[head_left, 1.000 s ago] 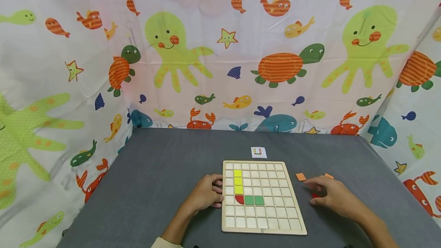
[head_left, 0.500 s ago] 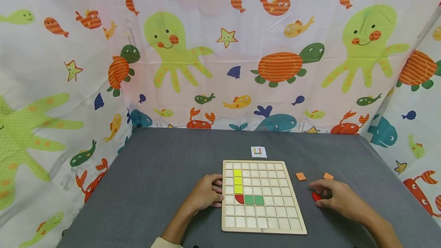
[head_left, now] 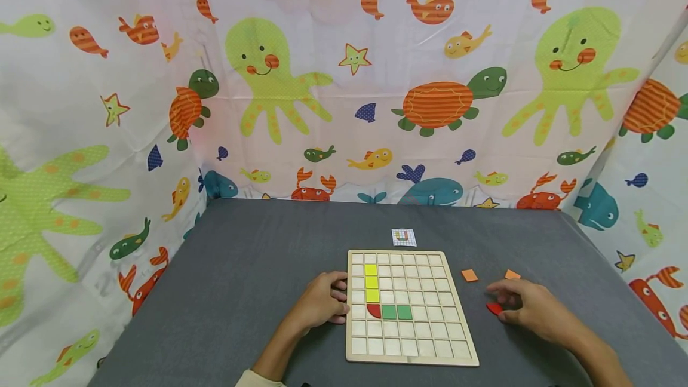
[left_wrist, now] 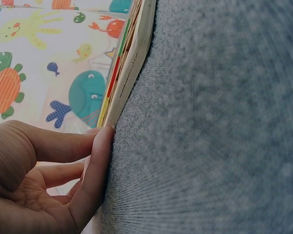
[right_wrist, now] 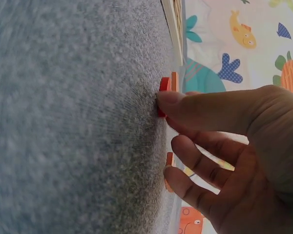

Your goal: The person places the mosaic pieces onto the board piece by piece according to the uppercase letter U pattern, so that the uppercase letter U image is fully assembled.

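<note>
A wooden grid board [head_left: 435,330] lies on the table, holding a column of yellow square tiles [head_left: 372,282], a red quarter-circle tile [head_left: 374,310] and two green square tiles [head_left: 396,313]. At its left side, my left hand [head_left: 323,300] touches the edge with thumb and fingertips; the left wrist view shows the board's side [left_wrist: 129,73] right at those tips. To the board's right, my right hand [head_left: 529,308] pinches a loose red tile [head_left: 493,309] with a rounded edge between thumb and index finger, close over the cloth. In the right wrist view the thumb covers part of that red tile [right_wrist: 163,85].
Two orange square tiles lie beyond my right hand, the left one [head_left: 470,275] nearer the board and the other [head_left: 512,274] just behind the fingers. A small pattern card [head_left: 404,237] lies behind the board. A sea-animal curtain [head_left: 333,76] surrounds the grey table [head_left: 258,255].
My right hand has shifted slightly right, uncovering more of the right orange tile. The loose red tile now shows beside the thumb and has turned a little. The left hand and board stay put.
</note>
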Tool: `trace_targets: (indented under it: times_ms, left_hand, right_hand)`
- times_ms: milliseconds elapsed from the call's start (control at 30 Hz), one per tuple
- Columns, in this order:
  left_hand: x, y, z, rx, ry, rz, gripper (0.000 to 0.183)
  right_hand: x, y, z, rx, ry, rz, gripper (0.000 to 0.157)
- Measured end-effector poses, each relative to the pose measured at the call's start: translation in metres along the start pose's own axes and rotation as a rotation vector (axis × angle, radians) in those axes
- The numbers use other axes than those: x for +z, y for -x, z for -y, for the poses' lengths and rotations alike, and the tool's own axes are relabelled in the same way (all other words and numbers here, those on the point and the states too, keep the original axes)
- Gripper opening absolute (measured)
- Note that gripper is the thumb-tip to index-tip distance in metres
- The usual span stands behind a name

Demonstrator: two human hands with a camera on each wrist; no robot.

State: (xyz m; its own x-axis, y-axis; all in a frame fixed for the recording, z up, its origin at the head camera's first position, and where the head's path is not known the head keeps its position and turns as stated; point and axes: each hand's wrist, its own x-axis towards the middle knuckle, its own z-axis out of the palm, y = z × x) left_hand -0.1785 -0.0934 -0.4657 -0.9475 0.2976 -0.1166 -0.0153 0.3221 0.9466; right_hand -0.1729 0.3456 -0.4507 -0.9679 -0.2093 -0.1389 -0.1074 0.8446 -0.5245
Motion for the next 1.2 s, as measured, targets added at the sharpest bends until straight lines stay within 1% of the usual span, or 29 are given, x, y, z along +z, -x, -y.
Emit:
trace_targets:
  times_ms: [133, 367, 467, 533, 700, 867, 1000, 1133, 1200]
  left_hand:
    - [0.0, 0.0, 0.0, 0.0, 0.001, -0.001, 0.065]
    - [0.0, 0.0, 0.001, 0.0, -0.002, -0.002, 0.065]
    - [0.0, 0.0, 0.0, -0.005, 0.001, -0.002, 0.066]
    - [0.0, 0.0, 0.0, -0.008, 0.001, -0.001, 0.066]
    - [0.0, -0.001, 0.001, -0.003, 0.009, -0.002, 0.066]
    - [0.0, -0.001, 0.002, 0.001, 0.006, -0.003, 0.066]
    - [0.0, -0.001, 0.002, 0.001, 0.007, -0.002, 0.066]
    - [0.001, -0.001, 0.002, -0.003, 0.005, -0.002, 0.066]
    - [0.001, -0.001, 0.001, -0.006, 0.003, -0.001, 0.066]
  right_hand:
    - [0.003, 0.001, 0.001, -0.039, -0.014, -0.003, 0.045]
    - [0.008, 0.0, 0.004, -0.131, -0.018, -0.036, 0.041]
    - [0.008, -0.001, 0.005, -0.138, -0.011, -0.027, 0.04]
    - [0.007, -0.002, 0.004, -0.118, 0.006, -0.026, 0.042]
    - [0.006, -0.001, 0.001, -0.093, 0.067, -0.063, 0.041]
    - [0.006, 0.002, 0.0, -0.086, 0.08, -0.089, 0.032]
    - [0.008, 0.002, 0.001, -0.096, 0.097, -0.104, 0.026]
    - [0.01, 0.002, 0.006, -0.123, 0.107, -0.116, 0.024]
    - [0.011, 0.002, 0.009, -0.151, 0.099, -0.127, 0.023]
